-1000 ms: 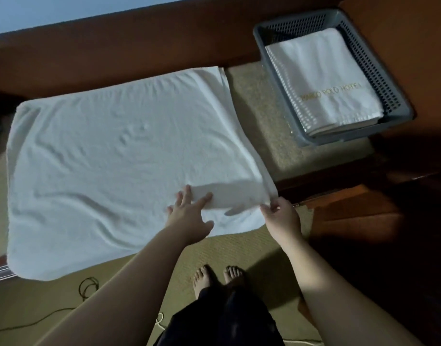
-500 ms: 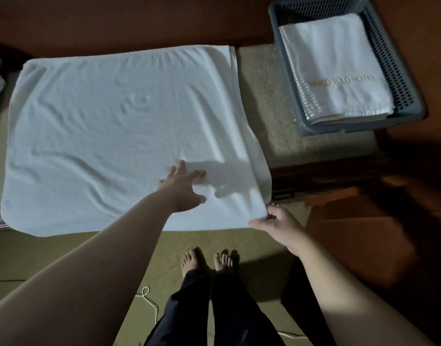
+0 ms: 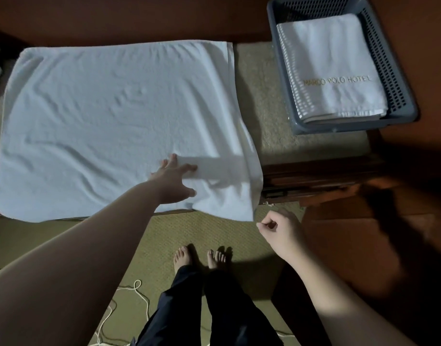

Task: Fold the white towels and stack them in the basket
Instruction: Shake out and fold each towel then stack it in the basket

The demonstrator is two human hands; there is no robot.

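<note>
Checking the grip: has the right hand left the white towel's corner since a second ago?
Yes: right hand let go, now below and right of the towel corner.

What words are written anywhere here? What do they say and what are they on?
"MARCO POLO HOTEL": gold letters on the folded white towel lying in the grey basket.
No writing shows on the spread towel, and no other words, numbers or signs appear anywhere else in the view.
</note>
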